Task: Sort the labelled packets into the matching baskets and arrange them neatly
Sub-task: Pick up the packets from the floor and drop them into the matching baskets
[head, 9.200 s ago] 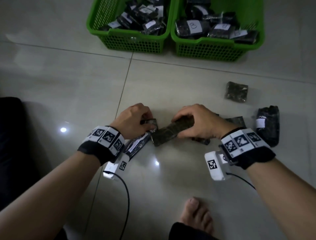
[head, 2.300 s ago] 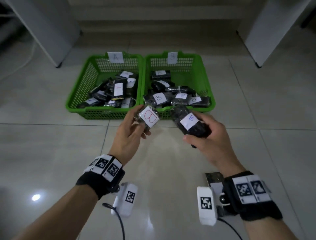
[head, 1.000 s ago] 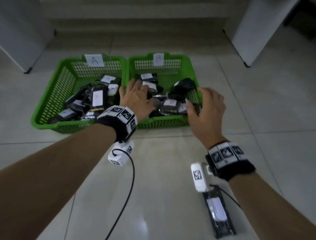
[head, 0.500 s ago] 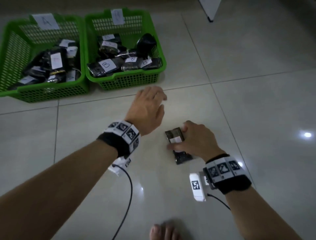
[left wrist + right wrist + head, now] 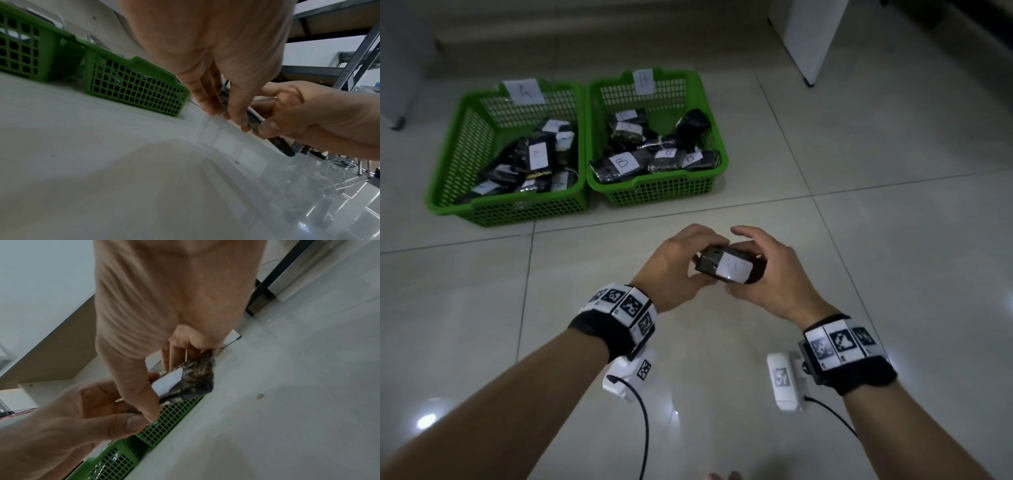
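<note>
Both hands hold 1 dark packet (image 5: 727, 266) w/ a white label, up off the floor (image 5: 859, 240). Left hand (image 5: 674, 267) grips its 9 o'clock end, right hand (image 5: 770, 274) grips the 3 o'clock end. Basket A (image 5: 448, 192) & basket B (image 5: 664, 195) sit side by side at 11 o'clock, both w/ packets inside.

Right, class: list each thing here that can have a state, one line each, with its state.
Left hand: grips one end of the packet.
Right hand: holds the other end.
Packet: off the floor, white label up, letter unreadable.
Basket A: partly filled with packets.
Basket B: partly filled with packets.
</note>
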A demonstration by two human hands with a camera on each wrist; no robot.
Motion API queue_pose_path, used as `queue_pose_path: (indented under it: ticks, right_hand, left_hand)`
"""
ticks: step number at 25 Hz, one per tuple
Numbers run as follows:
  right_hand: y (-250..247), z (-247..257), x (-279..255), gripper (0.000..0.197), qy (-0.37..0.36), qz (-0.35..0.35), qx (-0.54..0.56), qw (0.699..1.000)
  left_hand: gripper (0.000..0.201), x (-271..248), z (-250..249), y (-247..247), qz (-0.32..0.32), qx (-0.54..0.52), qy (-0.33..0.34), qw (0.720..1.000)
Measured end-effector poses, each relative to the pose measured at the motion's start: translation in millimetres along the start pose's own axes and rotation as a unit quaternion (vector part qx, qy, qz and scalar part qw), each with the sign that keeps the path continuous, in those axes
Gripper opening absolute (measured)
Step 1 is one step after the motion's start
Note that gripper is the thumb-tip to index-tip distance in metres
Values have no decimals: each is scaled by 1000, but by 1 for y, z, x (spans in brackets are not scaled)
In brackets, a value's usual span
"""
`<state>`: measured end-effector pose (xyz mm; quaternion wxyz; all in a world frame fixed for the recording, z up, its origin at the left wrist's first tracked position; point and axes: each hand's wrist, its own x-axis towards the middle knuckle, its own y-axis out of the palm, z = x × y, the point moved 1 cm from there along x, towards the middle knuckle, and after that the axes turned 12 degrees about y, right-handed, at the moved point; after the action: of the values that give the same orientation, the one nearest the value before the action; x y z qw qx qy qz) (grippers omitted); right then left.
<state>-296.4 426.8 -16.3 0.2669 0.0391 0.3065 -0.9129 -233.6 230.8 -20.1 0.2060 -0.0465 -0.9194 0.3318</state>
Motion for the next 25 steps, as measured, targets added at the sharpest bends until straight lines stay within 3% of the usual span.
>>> queue_pose_path:
  ticks: [3,6,8,11,14,17,21,25]
  right_hand:
    - [-8,16,13,101,42,-58,34,997]
    - [-14,47,34,77,147,17,249,957]
    - [-17,75,55,63,144,36,335,930]
    - [-20,128,86,58,111,-5,384,917]
    - [-22,177,117,42,86,-9,405,910]
    - [-23,207,153,37,88,-45,332,938]
    - [-7,228,195,29,125,-72,112,983]
    - [24,253,228,28,144,-98,-89,981]
  left_hand:
    - [60,5,3,-22,-113,16,-46,992]
    - [61,16,-3,-35,-219,24,-107,970]
    - [65,30,-10,-48,-250,43,-113,961]
    - [70,57,-17,-87,-260,34,-107,959]
    - [69,84,-13,-127,-199,39,-82,976]
    - [61,102,6,-169,-74,114,-96,986]
    - [43,108,47,-236,49,200,-146,968]
    - [43,101,99,-259,119,249,-266,923]
